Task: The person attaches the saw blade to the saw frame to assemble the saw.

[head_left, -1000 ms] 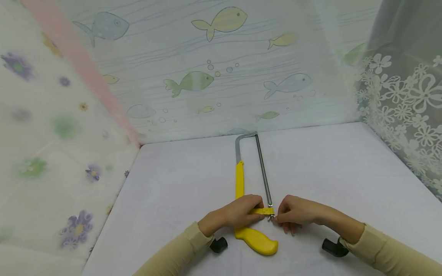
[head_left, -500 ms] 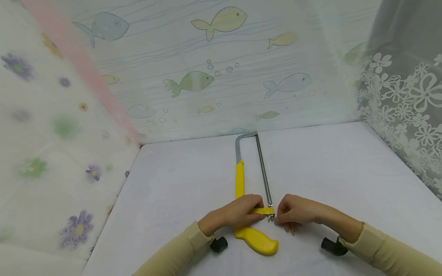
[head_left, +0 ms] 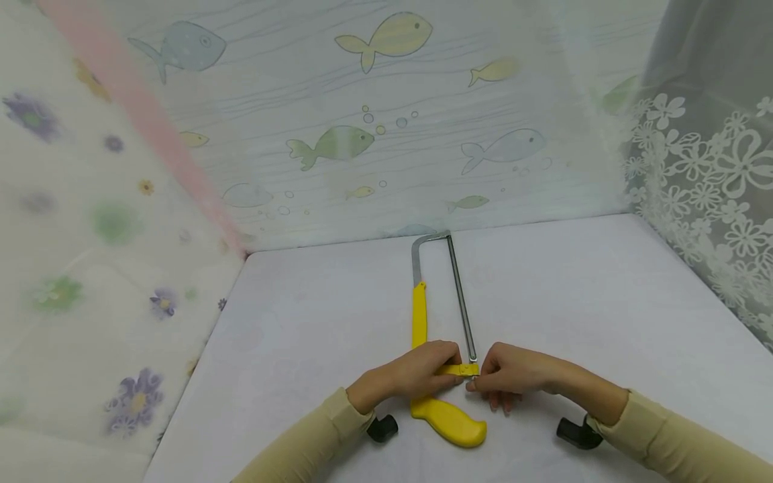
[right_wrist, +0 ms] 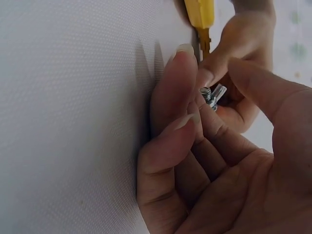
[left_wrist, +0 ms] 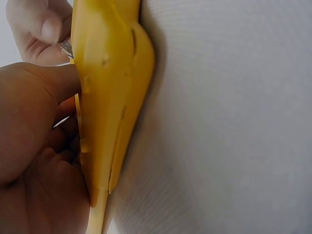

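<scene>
A hacksaw [head_left: 454, 424] with a yellow handle and yellow-and-grey frame lies on the white table, its far end pointing away. The blade [head_left: 461, 298] runs along its right side. My left hand [head_left: 423, 370] grips the yellow frame just above the handle, fingers around the short crosspiece [head_left: 468, 369]. At the blade's near end, my right hand [head_left: 513, 369] has thumb and forefinger at a small metal wing nut [right_wrist: 215, 95], which the fingers cover in the head view. The right hand's other fingers [right_wrist: 163, 151] curl loosely near the cloth. In the left wrist view, the handle [left_wrist: 109, 92] hides part of the left fingers.
White cloth covers the table [head_left: 326, 315]. Behind it hangs a curtain [head_left: 398, 94] printed with fish, with a flowered curtain [head_left: 78, 235] at left and a lace one [head_left: 712, 174] at right. Black wrist devices [head_left: 383, 428] sit at both cuffs.
My right hand has shifted slightly left, so its fingertips now cover the wing nut that showed beside them before. The left hand and the hacksaw have stayed still.
</scene>
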